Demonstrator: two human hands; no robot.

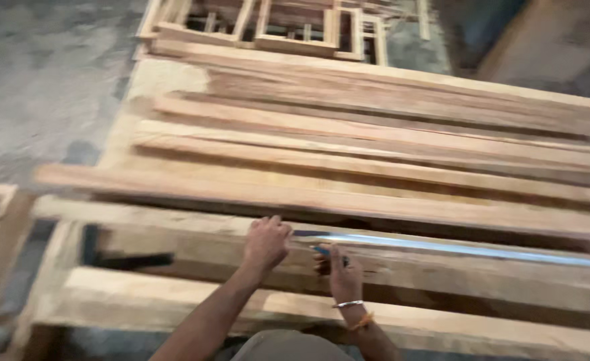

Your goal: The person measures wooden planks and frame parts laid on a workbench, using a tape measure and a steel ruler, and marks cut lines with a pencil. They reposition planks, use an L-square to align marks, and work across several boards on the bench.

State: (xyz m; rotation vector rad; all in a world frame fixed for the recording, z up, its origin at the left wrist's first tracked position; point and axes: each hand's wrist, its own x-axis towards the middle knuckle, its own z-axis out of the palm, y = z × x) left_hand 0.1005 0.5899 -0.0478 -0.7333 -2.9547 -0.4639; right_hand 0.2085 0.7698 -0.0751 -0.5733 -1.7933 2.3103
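A long metal straightedge (455,249) was laid along a wooden plank (442,274) in the lower half of the frame, running from lower centre out to the right edge. Its near end was pressed down by the left hand (266,242), which was seen lower centre with the fingers curled over and the knuckles up, resting on the plank and the ruler's end. Just beside it to the right, the right hand (343,273) was closed in a pinch around a blue pencil (322,251), the tip of which was held against the edge of the straightedge. A silver bangle (348,304) and an orange thread (362,322) were worn at the right wrist. The 2 hands were close together but were not seen to touch.

The marked plank was supported on a rough wooden frame (174,301) at the bottom of the picture, with a dark gap shown at lower left. Behind it, across the middle of the frame, several more long boards (375,154) were stacked side by side, slanting slightly down toward the right. At the top centre, wooden window frames (288,30) were lying on the ground beyond the stack. A grey concrete floor (41,73) was seen at upper left. The picture was blurred, so finer detail of the pencil tip could not be told
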